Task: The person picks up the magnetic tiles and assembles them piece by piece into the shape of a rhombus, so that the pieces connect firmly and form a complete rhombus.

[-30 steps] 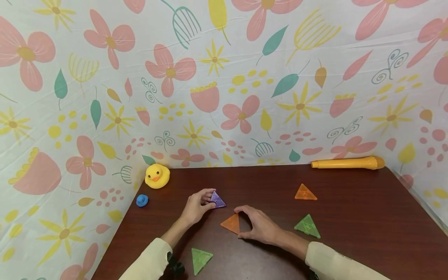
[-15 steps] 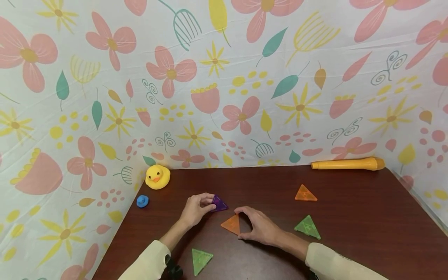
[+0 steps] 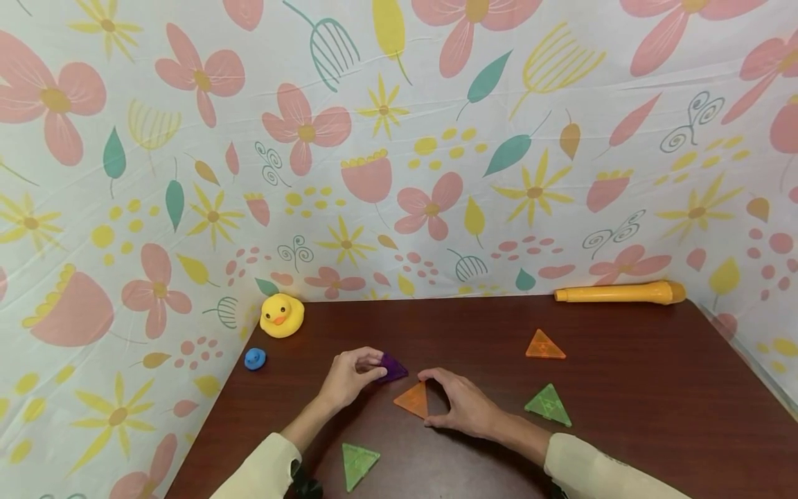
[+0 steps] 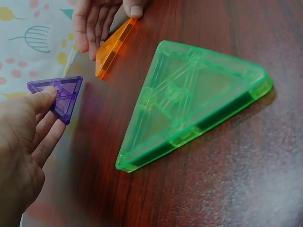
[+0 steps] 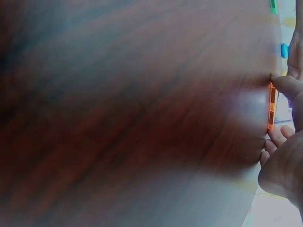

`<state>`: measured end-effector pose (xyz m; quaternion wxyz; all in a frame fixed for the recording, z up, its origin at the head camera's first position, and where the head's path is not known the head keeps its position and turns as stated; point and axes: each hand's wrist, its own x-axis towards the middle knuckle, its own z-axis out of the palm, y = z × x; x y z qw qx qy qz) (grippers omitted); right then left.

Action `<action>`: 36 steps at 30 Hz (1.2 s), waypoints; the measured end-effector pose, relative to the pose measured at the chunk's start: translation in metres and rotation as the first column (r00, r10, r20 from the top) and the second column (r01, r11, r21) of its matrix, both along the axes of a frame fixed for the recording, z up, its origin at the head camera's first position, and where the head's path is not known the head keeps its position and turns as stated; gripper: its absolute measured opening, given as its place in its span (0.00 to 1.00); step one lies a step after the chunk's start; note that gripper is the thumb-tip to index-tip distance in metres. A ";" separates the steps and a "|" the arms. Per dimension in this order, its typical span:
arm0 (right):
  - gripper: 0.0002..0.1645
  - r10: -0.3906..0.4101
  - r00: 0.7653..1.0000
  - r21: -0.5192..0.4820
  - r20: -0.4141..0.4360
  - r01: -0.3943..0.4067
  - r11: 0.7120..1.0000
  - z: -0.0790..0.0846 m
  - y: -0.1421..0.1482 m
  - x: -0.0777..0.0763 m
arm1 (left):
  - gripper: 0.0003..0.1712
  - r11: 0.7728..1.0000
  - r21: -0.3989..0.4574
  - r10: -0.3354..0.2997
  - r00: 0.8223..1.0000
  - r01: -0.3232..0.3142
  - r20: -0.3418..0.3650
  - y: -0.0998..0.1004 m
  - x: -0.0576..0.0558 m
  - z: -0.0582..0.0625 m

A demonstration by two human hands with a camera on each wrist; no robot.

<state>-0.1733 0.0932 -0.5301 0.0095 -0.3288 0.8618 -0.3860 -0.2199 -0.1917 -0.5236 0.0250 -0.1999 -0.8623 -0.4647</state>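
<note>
My left hand [image 3: 350, 376] pinches a purple translucent triangle tile [image 3: 393, 369] between thumb and fingers; the left wrist view shows the purple tile [image 4: 66, 97] tilted, thumb on its face. Just right of it, my right hand [image 3: 464, 404] holds an orange triangle tile [image 3: 414, 400] by two corners, thumb at the near one and a finger at the far one. That orange tile [image 5: 271, 106] appears edge-on at the tabletop in the right wrist view. The purple tile's tip points toward the orange tile, with a small gap in the head view.
A green triangle tile [image 3: 358, 466] lies in front of the left forearm. To the right lie another green tile [image 3: 549, 404] and a second orange tile [image 3: 544, 345]. A yellow duck [image 3: 282, 316], a small blue duck [image 3: 255, 359] and a yellow microphone [image 3: 620, 292] line the back.
The purple tile has shifted slightly right and nearer to the orange one, its face turning darker as it tilts. My right hand and the orange tile have stayed put.
</note>
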 end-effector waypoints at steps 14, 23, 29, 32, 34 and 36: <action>0.43 0.001 1.000 -0.013 -0.014 -0.001 1.000 -0.001 0.001 0.001 | 0.11 0.999 0.044 -0.028 1.000 0.027 0.010 0.011 0.013 0.000; 0.43 -0.005 1.000 -0.016 -0.010 0.005 1.000 -0.004 0.000 0.001 | 0.09 0.994 0.077 -0.075 0.997 0.072 0.029 0.019 0.016 0.003; 0.44 -0.010 1.000 -0.011 -0.012 0.010 1.000 -0.005 0.000 0.001 | 0.09 0.995 0.067 -0.078 0.996 0.075 0.036 0.022 0.019 0.000; 0.44 -0.006 1.000 -0.012 -0.025 0.006 1.000 -0.005 0.000 0.001 | 0.10 0.995 0.070 -0.077 0.996 0.075 0.041 0.024 0.021 -0.001; 0.44 -0.004 1.000 -0.014 -0.025 0.004 1.000 -0.004 0.000 0.000 | 0.10 0.994 0.078 -0.079 0.996 0.075 0.042 0.024 0.022 -0.001; 0.44 -0.005 1.000 -0.016 -0.020 0.005 1.000 -0.004 0.001 0.000 | 0.10 0.994 0.081 -0.080 0.996 0.076 0.039 0.025 0.022 -0.002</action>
